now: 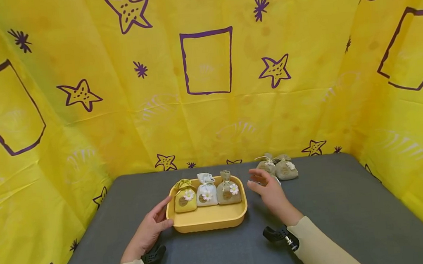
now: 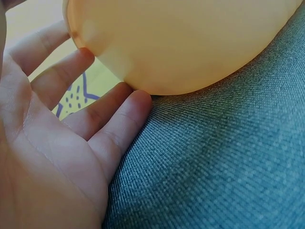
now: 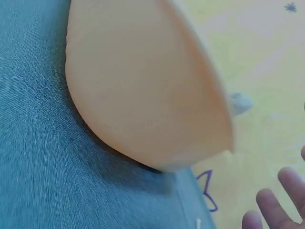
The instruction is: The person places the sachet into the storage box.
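Note:
A yellow tray [image 1: 207,223] lies on the grey table, with three small drawstring pouches along its far side. They are a yellow pouch [image 1: 185,204], a white pouch [image 1: 202,190] and an olive-brown pouch [image 1: 225,197], each bearing a white flower. My left hand [image 1: 150,230] is at the tray's left end; in the left wrist view its extended fingertips [image 2: 138,98] touch the outer wall [image 2: 181,52]. Right of the tray, my right hand [image 1: 270,191] hovers apart from it, fingers loosely bent around nothing. Only some of its fingertips [image 3: 269,198] show in the right wrist view.
More olive-brown pouches [image 1: 286,171] sit together at the table's back right, beyond my right hand, which partly hides them. Yellow cloth [image 1: 211,123] with purple drawings hangs behind the table and on both sides.

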Demonstrator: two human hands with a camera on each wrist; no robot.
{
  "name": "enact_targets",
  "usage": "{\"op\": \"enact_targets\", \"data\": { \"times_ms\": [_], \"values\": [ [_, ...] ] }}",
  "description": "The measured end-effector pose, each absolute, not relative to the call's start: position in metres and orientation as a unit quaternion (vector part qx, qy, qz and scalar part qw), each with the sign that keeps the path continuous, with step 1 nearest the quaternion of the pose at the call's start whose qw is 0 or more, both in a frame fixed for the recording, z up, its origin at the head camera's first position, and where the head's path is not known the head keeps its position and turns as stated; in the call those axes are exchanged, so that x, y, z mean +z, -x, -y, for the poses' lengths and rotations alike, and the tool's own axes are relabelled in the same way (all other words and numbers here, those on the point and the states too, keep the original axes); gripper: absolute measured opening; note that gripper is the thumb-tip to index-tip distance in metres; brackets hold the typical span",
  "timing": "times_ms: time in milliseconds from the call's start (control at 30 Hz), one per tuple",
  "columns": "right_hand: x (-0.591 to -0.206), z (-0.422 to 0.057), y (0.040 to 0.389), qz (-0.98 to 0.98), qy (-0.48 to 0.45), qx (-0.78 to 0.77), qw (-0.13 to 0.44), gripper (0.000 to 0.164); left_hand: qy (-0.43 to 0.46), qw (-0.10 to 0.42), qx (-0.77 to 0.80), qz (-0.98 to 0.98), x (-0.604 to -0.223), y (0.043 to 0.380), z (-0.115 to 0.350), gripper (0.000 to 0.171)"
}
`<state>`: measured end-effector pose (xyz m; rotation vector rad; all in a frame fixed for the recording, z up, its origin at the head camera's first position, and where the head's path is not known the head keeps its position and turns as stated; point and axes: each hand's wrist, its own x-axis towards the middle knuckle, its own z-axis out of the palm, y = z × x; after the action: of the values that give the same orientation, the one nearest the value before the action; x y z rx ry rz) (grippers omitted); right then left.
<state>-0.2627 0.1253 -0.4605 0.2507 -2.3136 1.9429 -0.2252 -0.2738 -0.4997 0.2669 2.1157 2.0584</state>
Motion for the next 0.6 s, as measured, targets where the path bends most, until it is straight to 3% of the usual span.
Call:
{"op": "enact_targets", "data": {
  "times_ms": [600],
  "values": [
    [-0.479,-0.215,0.243,0.639,-0.049,0.760,0.113,0.046,-0.100,0.092,0.695,-0.707,-0.501,0.226,0.273,0.068]
  ]
}}
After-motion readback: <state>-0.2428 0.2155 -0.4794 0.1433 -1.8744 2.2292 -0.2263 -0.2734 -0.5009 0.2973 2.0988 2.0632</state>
